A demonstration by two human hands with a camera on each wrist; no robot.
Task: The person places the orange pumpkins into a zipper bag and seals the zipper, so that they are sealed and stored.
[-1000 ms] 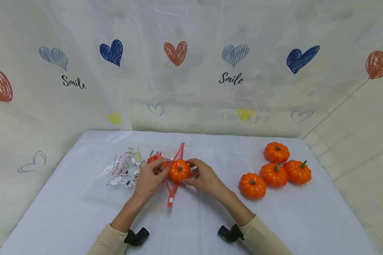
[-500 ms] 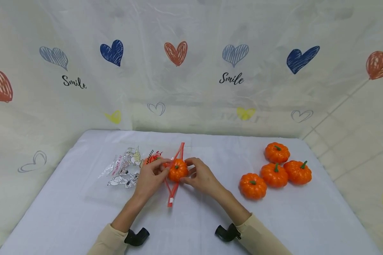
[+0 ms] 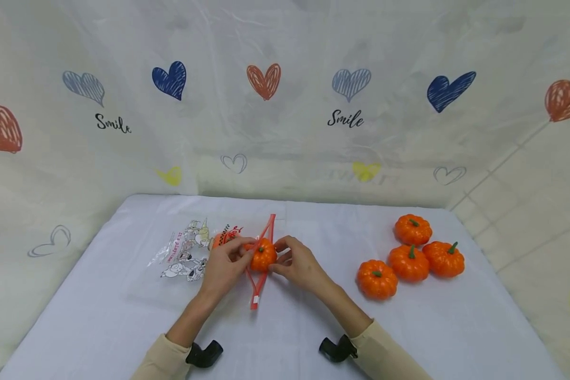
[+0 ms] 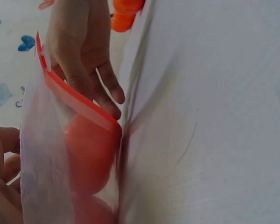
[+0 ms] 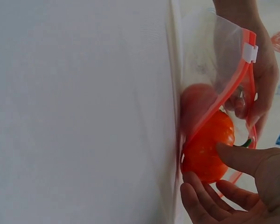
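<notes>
A clear zip bag [image 3: 147, 287] with cartoon prints lies on the table, its red-edged mouth spread apart and facing right. My left hand [image 3: 222, 269] pinches the bag's upper edge near the middle of the mouth. A small orange toy pumpkin [image 3: 264, 257] with a green stem sits in the mouth, partly inside. My right hand [image 3: 301, 266] holds it from the right; in the right wrist view the thumb [image 5: 245, 158] lies on the pumpkin and the fingers curve along its near side. Another orange pumpkin [image 5: 196, 102] shows through the plastic, deeper in the bag.
Several more orange toy pumpkins [image 3: 409, 263] stand grouped on the right of the white-covered table [image 3: 285, 338]. A white slider [image 5: 250, 53] sits at one end of the bag's red zip. Behind the table hangs a pale sheet [image 3: 294, 142] with printed hearts.
The right hand has moved slightly left, and the pumpkin has gone a little further into the bag's mouth. The left hand has stayed on the bag's edge.
</notes>
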